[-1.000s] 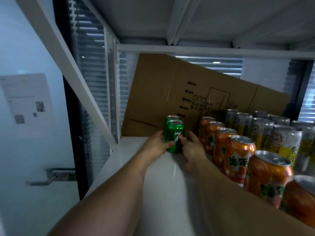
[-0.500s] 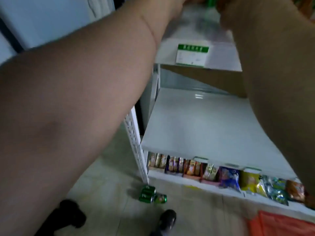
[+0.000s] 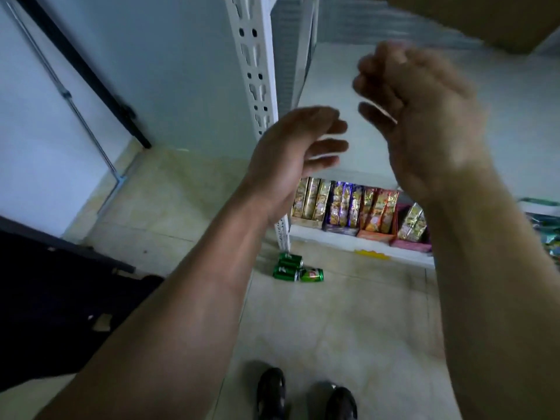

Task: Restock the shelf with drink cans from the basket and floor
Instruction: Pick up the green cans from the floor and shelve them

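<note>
**Dim, bluish picture with blurry hands**

The light is low and looks cold and blue. The right hand (image 3: 424, 116) is smeared with blur, mostly at its fingers. The left hand (image 3: 291, 153) is a bit blurry too. The green cans (image 3: 295, 269) on the floor (image 3: 348, 322) look sharper. The white post (image 3: 254, 65) leans and bends near the edge, like in a wide lens. The bottom left corner is very dark.

Below the left hand (image 3: 291, 153), on the floor: three green cans (image 3: 295, 271) with a white-and-red mark, too small and blurred to read. Under the right hand (image 3: 424, 116), snack packs (image 3: 348, 204) in a row, print illegible. No other readable text anywhere.
</note>
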